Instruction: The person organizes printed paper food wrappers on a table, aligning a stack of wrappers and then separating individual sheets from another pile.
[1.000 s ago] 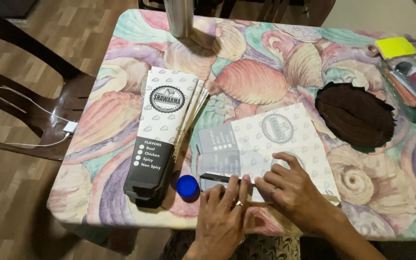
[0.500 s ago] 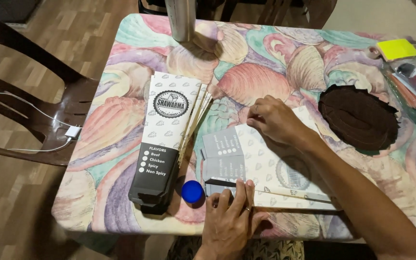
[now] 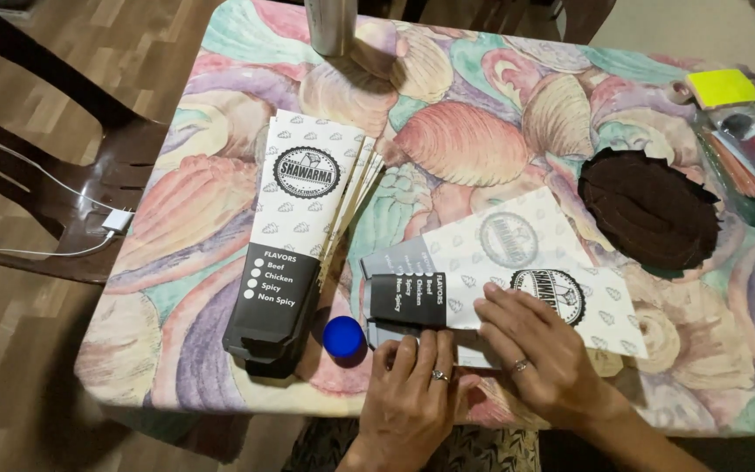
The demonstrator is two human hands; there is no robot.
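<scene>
We see both hands pressed flat on a printed paper sleeve (image 3: 517, 284) that lies near the front edge of the table (image 3: 220, 79). The left hand (image 3: 412, 393) rests its fingertips on the sleeve's lower left corner, by its black end, with the fingers stretched out and nothing clasped. The right hand (image 3: 543, 350) lies palm down over the sleeve's folded lower edge, fingers spread, also gripping nothing; it only presses. The sleeve looks folded over on itself, though we cannot tell how many layers sit under the hands. Each hand wears a ring.

Just left of the left hand sits a small blue cap (image 3: 343, 336), close to the sleeve but apart from it. Further left lies a stack of flat sleeves (image 3: 294, 236), white at the top and black at the bottom, fanned slightly at the right edge. A dark brown mat (image 3: 648, 210) lies to the right, well apart from the hands. A metal cup (image 3: 330, 16) stands at the far edge, and a yellow notepad (image 3: 723, 86) lies at the far right corner.
</scene>
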